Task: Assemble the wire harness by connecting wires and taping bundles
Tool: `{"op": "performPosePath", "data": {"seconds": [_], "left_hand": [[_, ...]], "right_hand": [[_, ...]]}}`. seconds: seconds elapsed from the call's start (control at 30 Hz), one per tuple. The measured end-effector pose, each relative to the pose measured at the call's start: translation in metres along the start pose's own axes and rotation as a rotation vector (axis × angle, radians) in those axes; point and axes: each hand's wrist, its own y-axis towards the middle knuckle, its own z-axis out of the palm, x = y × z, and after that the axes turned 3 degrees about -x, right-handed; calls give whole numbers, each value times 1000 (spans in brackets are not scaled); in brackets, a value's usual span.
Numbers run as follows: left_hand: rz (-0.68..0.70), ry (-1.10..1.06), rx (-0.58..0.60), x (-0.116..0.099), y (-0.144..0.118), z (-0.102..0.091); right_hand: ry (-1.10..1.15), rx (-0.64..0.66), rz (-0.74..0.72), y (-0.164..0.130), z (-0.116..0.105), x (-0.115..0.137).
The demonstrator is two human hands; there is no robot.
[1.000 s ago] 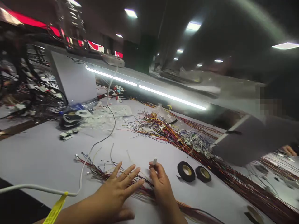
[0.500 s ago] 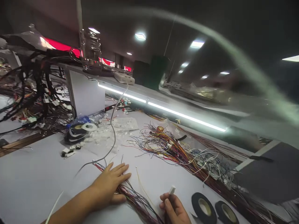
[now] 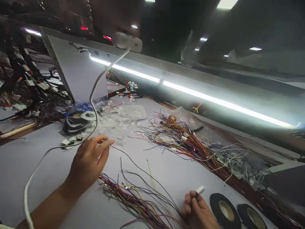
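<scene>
My left hand is raised over the table at centre left. Its thumb and fingers are drawn together at the end of a thin dark wire, which runs across to my right hand. At lower right that hand is closed round a small white connector and the dark wires leading from it. Between the hands lies a loose bundle of multicoloured wires with small metal terminals at the ends. A yellow wire lies apart, just behind the bundle.
Two rolls of black tape sit right of my right hand. A larger wire bundle stretches along the back right, below a lit tube. Plastic bags and more tape rolls lie back left. A white cable hangs down across the left.
My left hand has lifted off the wire bundle and moved left, with a dark wire now drawn out from it. My right hand still holds the white connector. The view has shifted.
</scene>
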Motion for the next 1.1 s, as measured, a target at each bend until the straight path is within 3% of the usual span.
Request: {"op": "performPosePath", "data": {"seconds": [0.1, 0.2, 0.27, 0.33, 0.4, 0.53, 0.67, 0.77, 0.83, 0.9, 0.97, 1.03, 1.1], "left_hand": [[124, -244, 114, -39, -16, 5], [501, -585, 521, -91, -43, 17], [650, -627, 692, -118, -60, 26], [603, -583, 752, -132, -71, 32], [482, -513, 741, -135, -76, 33], [339, -431, 605, -112, -68, 17], [295, -36, 643, -43, -55, -6], [309, 207, 494, 9, -51, -17], [279, 211, 375, 16, -51, -21], [198, -4, 417, -12, -53, -23], [-11, -377, 613, -65, -57, -21], [-390, -752, 958, -125, -60, -11], [-911, -1093, 1150, -174, -61, 6]], "right_hand": [[29, 12, -41, 2, 0, 3], [34, 8, -54, -2, 6, 6], [31, 16, -65, -7, 10, 6], [24, 30, -78, -12, 14, 6], [24, 38, -91, -16, 16, 6], [148, 42, -157, -22, 18, 17], [350, 75, -193, -20, 16, 30], [331, 60, -212, -11, 13, 28], [288, 29, -230, -5, 11, 24], [273, 34, -236, -2, 11, 20], [292, 82, -225, -4, 12, 20], [325, 137, -212, -10, 14, 21], [344, 179, -209, -16, 17, 22]]}}
